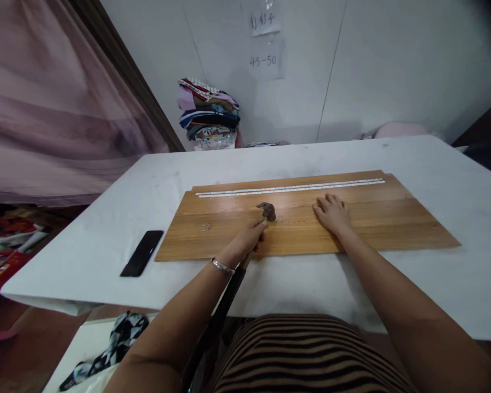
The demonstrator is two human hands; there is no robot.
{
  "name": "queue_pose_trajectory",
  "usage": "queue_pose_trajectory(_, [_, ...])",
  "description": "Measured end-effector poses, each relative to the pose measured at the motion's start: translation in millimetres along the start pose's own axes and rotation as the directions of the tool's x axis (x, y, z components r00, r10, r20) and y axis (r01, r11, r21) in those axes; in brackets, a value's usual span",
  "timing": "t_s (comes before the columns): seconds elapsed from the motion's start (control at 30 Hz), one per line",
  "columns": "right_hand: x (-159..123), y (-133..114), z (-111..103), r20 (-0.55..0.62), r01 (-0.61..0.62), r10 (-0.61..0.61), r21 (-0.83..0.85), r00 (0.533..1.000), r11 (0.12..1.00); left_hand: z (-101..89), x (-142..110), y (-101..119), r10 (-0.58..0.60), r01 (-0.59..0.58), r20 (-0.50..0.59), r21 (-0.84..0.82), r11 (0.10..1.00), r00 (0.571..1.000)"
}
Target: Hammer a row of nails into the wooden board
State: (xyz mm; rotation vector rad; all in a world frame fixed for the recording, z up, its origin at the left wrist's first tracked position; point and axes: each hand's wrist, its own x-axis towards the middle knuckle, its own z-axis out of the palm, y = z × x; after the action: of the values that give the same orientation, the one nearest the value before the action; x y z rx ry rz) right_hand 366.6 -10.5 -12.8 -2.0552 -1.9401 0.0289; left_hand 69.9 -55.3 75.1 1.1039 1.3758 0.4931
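My left hand (250,240) is wrapped round the handle of a claw hammer (269,212). The hammer's dark head is over the middle of a wooden board (396,224), close to the left end of a row of small dark nails or marks (293,221). Whether the head touches the board I cannot tell. Flat on the board to the right of that row lies my right hand (331,212), fingers spread and holding nothing. Several loose nails (205,227) lie on the board's left part. Two white measuring strips (290,189) run along its far side.
A black phone (142,253) lies on the white table (106,218), left of the board. Folded clothes (210,114) are stacked behind the table's far edge by the wall. A pink curtain (65,98) hangs at the left. Patterned cloth (120,338) lies below the table's front edge.
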Motion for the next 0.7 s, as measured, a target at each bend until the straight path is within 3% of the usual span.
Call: queue_pose_trajectory(0.7, [-0.6,-0.7,-1.0,0.001,-0.015,0.015,0.009,1.0,1.0,-0.5,-3.9,-1.0,0.037,-0.037,0.004,-0.015,0.999,0.999])
